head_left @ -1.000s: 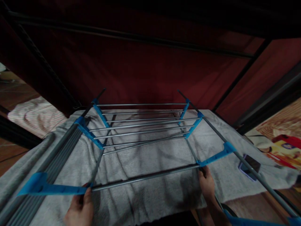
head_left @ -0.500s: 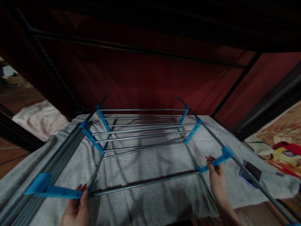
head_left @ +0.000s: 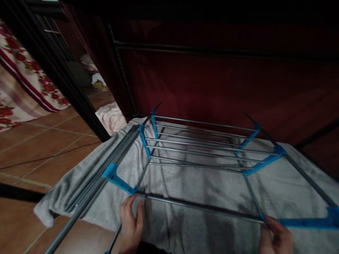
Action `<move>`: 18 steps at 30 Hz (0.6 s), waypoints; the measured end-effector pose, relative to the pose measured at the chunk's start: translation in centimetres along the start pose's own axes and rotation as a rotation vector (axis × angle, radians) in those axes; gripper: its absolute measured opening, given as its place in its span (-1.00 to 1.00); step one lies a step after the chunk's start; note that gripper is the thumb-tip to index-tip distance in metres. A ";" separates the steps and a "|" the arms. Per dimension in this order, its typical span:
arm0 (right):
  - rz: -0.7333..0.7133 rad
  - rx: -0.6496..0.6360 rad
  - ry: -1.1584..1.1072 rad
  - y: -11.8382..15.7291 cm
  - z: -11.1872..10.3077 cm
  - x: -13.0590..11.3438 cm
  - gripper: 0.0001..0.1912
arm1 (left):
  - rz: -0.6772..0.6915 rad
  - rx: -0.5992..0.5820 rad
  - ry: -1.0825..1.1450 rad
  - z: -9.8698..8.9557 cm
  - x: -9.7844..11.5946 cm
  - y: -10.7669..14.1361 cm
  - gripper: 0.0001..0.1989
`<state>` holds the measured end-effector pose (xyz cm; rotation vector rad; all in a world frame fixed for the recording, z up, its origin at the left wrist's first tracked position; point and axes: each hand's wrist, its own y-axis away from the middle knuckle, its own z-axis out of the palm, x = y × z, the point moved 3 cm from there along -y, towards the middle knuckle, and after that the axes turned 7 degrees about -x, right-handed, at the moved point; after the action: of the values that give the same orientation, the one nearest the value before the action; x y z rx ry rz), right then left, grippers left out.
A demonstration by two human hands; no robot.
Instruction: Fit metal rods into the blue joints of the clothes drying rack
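A rack of thin grey metal rods and blue plastic brackets, like a clothes drying rack [head_left: 196,141], lies on a grey blanket. My left hand [head_left: 131,220] is at the near left corner, its curled fingertips on the end of the left blue bracket [head_left: 119,182], where the near crossbar [head_left: 201,207] joins. At the crossbar's other end, my right hand [head_left: 277,235] pinches the inner end of the right blue bracket [head_left: 307,223]. My right fingers partly hide that joint. Several loose grey rods [head_left: 106,165] lie bundled along the rack's left side.
The grey blanket [head_left: 206,187] drapes over a surface bounded at the back by a dark red fabric panel [head_left: 198,88]. A dark post [head_left: 71,88] stands at the left. Beyond it are a tiled floor [head_left: 63,148] with a cable and a floral cloth [head_left: 34,77].
The view has swung left, so the rack appears farther right and more floor shows. The phone and red package have left the view. Both hands stay at the near bracket ends.
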<state>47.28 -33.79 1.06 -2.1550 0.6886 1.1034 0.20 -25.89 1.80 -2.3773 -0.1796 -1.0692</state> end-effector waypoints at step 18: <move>-1.013 -0.728 0.500 -0.3 25.4 -14.8 -0.45 | -0.275 0.125 0.429 10.5 -0.2 -16.6 -0.50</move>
<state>26.59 -12.83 1.82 -2.8360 -0.7330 0.2405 1.65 -6.36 2.62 -1.9953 -0.4113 -1.6169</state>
